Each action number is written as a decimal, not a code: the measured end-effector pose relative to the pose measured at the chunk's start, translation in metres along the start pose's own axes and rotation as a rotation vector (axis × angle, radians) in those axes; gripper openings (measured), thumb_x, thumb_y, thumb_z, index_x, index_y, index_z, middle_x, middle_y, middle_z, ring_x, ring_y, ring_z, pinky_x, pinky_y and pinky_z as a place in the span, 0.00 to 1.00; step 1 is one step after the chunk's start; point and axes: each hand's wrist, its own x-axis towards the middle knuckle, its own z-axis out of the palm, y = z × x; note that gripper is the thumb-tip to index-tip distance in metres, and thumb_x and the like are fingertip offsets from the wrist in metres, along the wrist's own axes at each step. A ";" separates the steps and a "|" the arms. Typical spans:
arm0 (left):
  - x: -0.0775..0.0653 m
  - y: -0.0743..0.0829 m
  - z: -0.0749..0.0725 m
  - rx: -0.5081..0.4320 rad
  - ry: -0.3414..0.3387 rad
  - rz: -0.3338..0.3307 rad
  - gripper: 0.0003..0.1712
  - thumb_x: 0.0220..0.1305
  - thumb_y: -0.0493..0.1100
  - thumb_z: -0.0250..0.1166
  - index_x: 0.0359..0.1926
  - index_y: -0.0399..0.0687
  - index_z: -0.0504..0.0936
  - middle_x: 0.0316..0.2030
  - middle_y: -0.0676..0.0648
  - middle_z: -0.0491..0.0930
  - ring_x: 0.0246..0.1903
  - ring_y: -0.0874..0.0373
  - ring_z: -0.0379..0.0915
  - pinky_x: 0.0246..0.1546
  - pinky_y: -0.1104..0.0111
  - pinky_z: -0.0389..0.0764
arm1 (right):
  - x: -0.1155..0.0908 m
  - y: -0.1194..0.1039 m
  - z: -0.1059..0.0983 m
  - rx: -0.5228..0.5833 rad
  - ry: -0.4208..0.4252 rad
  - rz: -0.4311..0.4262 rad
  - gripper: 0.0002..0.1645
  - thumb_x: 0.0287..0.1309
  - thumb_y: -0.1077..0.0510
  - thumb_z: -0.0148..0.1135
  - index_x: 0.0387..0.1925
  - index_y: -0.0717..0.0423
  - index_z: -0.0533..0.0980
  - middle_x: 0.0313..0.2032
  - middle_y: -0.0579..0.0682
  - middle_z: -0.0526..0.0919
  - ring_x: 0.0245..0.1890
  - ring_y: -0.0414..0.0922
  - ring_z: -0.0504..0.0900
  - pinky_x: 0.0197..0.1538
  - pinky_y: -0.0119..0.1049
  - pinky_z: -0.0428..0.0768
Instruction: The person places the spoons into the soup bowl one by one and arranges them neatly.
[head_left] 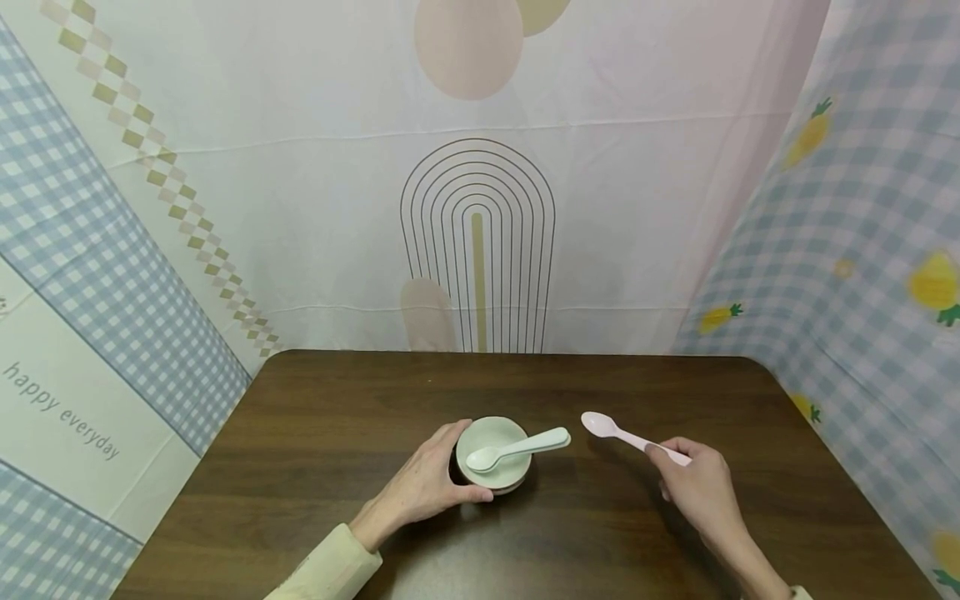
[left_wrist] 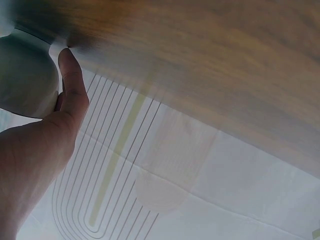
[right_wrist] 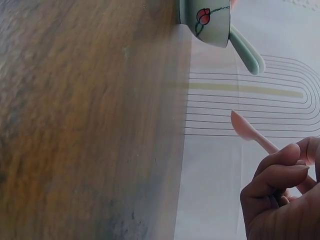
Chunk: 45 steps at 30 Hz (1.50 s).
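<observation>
A small, pale round bowl (head_left: 486, 432) stands on the table, and my left hand (head_left: 427, 479) grips its left side between thumb and fingers. Inside lies a pale green spoon (head_left: 517, 447), its handle sticking out over the right rim; a double edge shows at the handle's end. From the right wrist, the bowl (right_wrist: 214, 36) has a red flower print on its outer wall. To the right, my right hand (head_left: 701, 487) pinches a pink spoon (head_left: 626, 435) by its handle. The spoon's head points left toward the bowl, apart from it. The left wrist view shows the bowl's side (left_wrist: 27, 75).
The dark brown wooden table (head_left: 337, 400) has rounded far corners. A white patterned cloth (head_left: 322, 233) hangs behind it, with blue checked cloth (head_left: 862, 292) along the right side and more checks on the left.
</observation>
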 end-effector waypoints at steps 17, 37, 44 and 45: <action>0.001 0.000 0.000 0.003 0.003 0.007 0.63 0.51 0.61 0.87 0.80 0.41 0.68 0.73 0.38 0.76 0.72 0.39 0.76 0.71 0.41 0.78 | -0.001 -0.009 0.003 0.063 0.011 -0.024 0.16 0.72 0.52 0.67 0.36 0.62 0.83 0.12 0.42 0.76 0.15 0.40 0.76 0.22 0.35 0.71; 0.000 0.001 0.000 0.028 0.008 0.013 0.63 0.50 0.62 0.87 0.79 0.39 0.68 0.72 0.37 0.76 0.71 0.39 0.77 0.70 0.41 0.79 | -0.001 -0.018 0.008 0.126 -0.022 -0.053 0.14 0.72 0.54 0.68 0.32 0.59 0.82 0.10 0.40 0.73 0.12 0.39 0.73 0.19 0.32 0.68; 0.000 -0.001 0.000 0.020 0.003 0.017 0.63 0.51 0.61 0.87 0.80 0.40 0.68 0.73 0.38 0.76 0.71 0.39 0.76 0.71 0.41 0.79 | -0.002 -0.024 0.011 0.138 -0.053 -0.069 0.14 0.72 0.55 0.68 0.32 0.60 0.82 0.11 0.40 0.72 0.13 0.40 0.72 0.20 0.32 0.67; 0.000 -0.001 0.000 0.017 0.001 0.014 0.63 0.51 0.61 0.87 0.80 0.40 0.68 0.73 0.38 0.76 0.72 0.40 0.76 0.71 0.41 0.78 | -0.002 -0.025 0.011 0.142 -0.058 -0.071 0.14 0.72 0.55 0.68 0.32 0.61 0.81 0.11 0.40 0.72 0.13 0.40 0.72 0.20 0.32 0.67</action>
